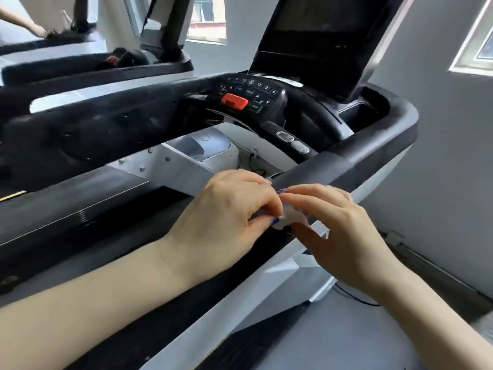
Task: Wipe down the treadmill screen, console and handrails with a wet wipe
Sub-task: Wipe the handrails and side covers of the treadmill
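A small white wet wipe (pixel 293 218) is pinched between my left hand (pixel 226 214) and my right hand (pixel 338 231), both sitting over the near end of the treadmill's right handrail (pixel 368 158). The wipe is crumpled and mostly hidden by my fingers. The black handrail runs up and curves round to the console (pixel 248 94) with its buttons and red stop key (pixel 234 101). The dark screen (pixel 320 36) tilts up behind the console.
The treadmill belt (pixel 80 209) lies to the left below my arms. A second treadmill (pixel 93 65) stands at the far left, where another person's hand (pixel 37 29) shows. A grey wall and window (pixel 477 44) close the right side. A cable (pixel 354 297) lies on the floor.
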Available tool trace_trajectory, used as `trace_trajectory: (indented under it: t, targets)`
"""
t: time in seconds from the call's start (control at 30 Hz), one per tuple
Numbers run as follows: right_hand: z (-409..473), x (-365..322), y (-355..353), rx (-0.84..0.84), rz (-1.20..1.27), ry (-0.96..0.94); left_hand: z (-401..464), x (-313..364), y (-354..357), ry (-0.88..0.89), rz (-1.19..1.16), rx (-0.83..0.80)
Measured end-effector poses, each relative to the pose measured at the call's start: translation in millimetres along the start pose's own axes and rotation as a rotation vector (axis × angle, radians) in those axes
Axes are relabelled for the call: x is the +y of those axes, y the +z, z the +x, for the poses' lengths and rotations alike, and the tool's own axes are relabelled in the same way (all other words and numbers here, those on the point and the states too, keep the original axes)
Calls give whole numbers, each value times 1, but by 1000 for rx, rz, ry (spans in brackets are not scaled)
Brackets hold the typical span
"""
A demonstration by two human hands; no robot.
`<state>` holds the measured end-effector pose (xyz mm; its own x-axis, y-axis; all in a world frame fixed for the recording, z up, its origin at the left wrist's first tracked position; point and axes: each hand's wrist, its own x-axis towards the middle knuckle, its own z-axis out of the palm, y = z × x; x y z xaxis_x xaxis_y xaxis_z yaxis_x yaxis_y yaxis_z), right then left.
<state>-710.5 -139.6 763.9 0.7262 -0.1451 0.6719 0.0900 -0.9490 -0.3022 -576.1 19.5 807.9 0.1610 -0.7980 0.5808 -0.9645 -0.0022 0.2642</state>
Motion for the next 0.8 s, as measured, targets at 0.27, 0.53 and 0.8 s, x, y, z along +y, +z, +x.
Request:
trace_trajectory:
  t: [0.27, 0.53, 0.8]
  targets:
    - [-12, -146, 55, 4, -36, 2, -129, -15, -97, -3, 53, 99]
    - [-17, -292, 126, 53, -2, -32, -266, -40, -188, -142, 143, 76]
    - [-17, -361, 162, 24, 11, -106, -346, -40, -227, -327, 162, 154]
